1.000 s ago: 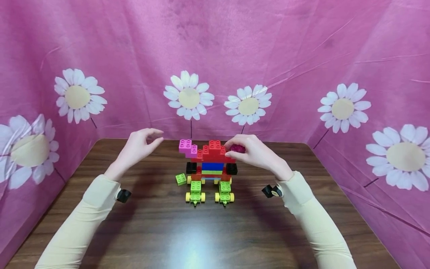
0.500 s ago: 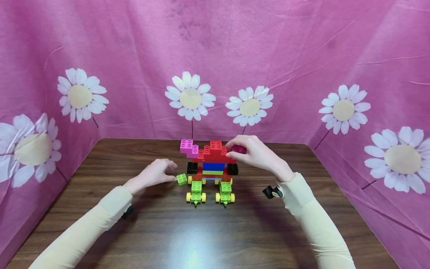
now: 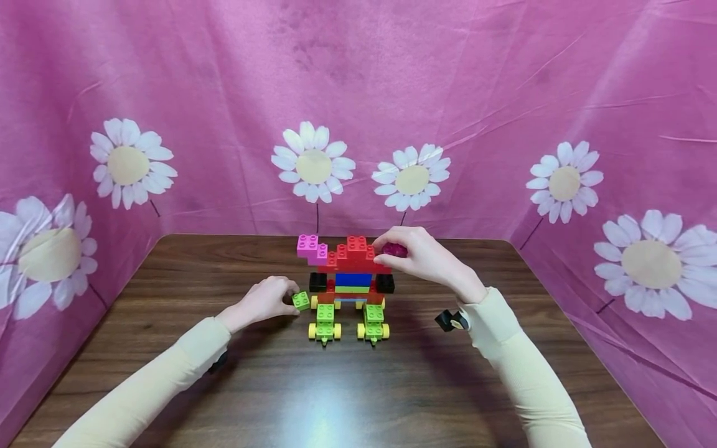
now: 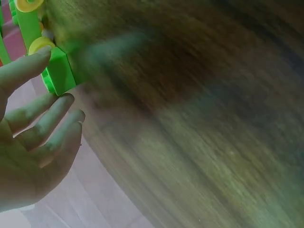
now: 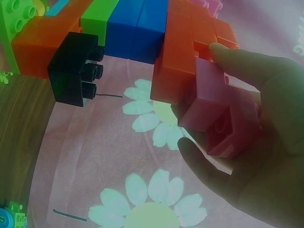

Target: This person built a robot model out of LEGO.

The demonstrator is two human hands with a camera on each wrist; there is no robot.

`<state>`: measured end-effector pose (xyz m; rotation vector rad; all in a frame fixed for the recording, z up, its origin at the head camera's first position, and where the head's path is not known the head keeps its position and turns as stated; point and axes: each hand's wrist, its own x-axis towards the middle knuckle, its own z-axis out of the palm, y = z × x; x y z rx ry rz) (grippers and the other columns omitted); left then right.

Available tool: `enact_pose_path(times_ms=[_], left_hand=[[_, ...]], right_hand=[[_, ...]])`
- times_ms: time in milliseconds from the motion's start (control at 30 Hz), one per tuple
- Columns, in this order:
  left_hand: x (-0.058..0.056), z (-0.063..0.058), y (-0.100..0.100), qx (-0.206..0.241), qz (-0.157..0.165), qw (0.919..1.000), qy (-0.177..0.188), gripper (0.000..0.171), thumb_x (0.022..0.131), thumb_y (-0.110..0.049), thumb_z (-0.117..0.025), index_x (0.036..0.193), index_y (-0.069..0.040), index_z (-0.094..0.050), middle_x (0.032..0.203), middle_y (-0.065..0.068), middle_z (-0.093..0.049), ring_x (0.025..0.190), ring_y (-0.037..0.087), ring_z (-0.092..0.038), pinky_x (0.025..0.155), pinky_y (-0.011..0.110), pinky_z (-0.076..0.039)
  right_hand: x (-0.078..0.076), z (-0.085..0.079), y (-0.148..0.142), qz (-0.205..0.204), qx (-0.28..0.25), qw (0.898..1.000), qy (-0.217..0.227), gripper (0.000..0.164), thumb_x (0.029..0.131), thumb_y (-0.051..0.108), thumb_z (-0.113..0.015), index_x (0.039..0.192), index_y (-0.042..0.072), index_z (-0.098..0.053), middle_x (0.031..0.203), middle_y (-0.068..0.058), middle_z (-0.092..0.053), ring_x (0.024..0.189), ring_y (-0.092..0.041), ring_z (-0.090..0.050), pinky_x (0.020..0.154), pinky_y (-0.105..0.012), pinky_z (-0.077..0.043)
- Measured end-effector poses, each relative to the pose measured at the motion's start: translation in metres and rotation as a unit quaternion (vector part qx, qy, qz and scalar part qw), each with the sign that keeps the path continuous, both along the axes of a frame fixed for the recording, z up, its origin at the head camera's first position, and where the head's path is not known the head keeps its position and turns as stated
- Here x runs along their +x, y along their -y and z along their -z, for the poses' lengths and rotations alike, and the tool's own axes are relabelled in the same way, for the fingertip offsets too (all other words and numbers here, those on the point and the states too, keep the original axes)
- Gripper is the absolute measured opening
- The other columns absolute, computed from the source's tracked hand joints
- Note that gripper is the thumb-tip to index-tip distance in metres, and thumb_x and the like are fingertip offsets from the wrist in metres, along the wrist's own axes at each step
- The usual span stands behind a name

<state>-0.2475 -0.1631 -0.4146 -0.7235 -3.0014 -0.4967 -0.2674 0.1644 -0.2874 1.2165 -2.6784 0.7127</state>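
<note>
A toy-brick model [image 3: 353,283] stands upright on the table on yellow wheels, with red upper rows, a blue and green middle, and pink bricks [image 3: 309,245] at its upper left. My right hand [image 3: 417,252] grips its upper right end. In the right wrist view, darker pink bricks [image 5: 209,104] sit within that hand, against the red bricks [image 5: 173,66]. Beside the model's left side, my left hand [image 3: 260,300] pinches a loose green brick [image 3: 300,301] on the table. The left wrist view has thumb and fingertips at opposite edges of this green brick [image 4: 61,71].
Black bricks [image 3: 318,282] jut from both sides of the model. Green wheeled bases [image 3: 325,320] extend toward me. Brown wooden table [image 3: 437,379] surrounds it, and a pink flowered cloth [image 3: 358,74] hangs behind and at the sides.
My left hand has come down and to the right, from above the table to the green brick, and its fingers have closed around it. The right hand keeps its place on the model.
</note>
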Motion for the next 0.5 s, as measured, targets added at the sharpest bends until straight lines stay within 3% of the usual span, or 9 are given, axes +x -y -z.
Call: enact_pose_path(times_ms=[267,367,500], left_hand=[[-0.004,0.002,0.003,0.022,-0.012,0.9996,0.012,0.025,0.076,-0.022,-0.081,0.096,-0.008,-0.073,0.08,0.002,-0.071,0.073,0.011,-0.06,0.059,0.033,-0.05],[-0.006,-0.005,0.009,0.044,-0.013,0.9988,0.015,0.025,0.078,-0.022,-0.079,0.098,-0.007,-0.073,0.085,0.005,-0.075,0.077,0.016,-0.067,0.066,0.038,-0.055],[-0.01,-0.024,0.019,0.083,-0.026,0.9961,0.008,0.028,0.081,-0.022,-0.078,0.101,-0.003,-0.072,0.092,0.013,-0.076,0.084,0.026,-0.072,0.077,0.044,-0.058]], right_hand=[[0.0,0.0,0.0,-0.001,0.001,1.0,-0.002,0.022,0.088,0.025,-0.076,0.107,0.014,-0.073,0.1,0.001,-0.074,0.074,-0.008,-0.057,0.066,-0.022,-0.052],[0.001,0.0,0.0,0.0,0.002,1.0,-0.002,0.023,0.088,0.025,-0.076,0.107,0.014,-0.073,0.1,0.001,-0.074,0.073,-0.008,-0.057,0.065,-0.022,-0.051],[0.001,-0.002,0.0,0.003,0.004,1.0,0.001,0.023,0.088,0.027,-0.076,0.108,0.015,-0.073,0.1,0.002,-0.074,0.074,-0.008,-0.057,0.066,-0.022,-0.052]])
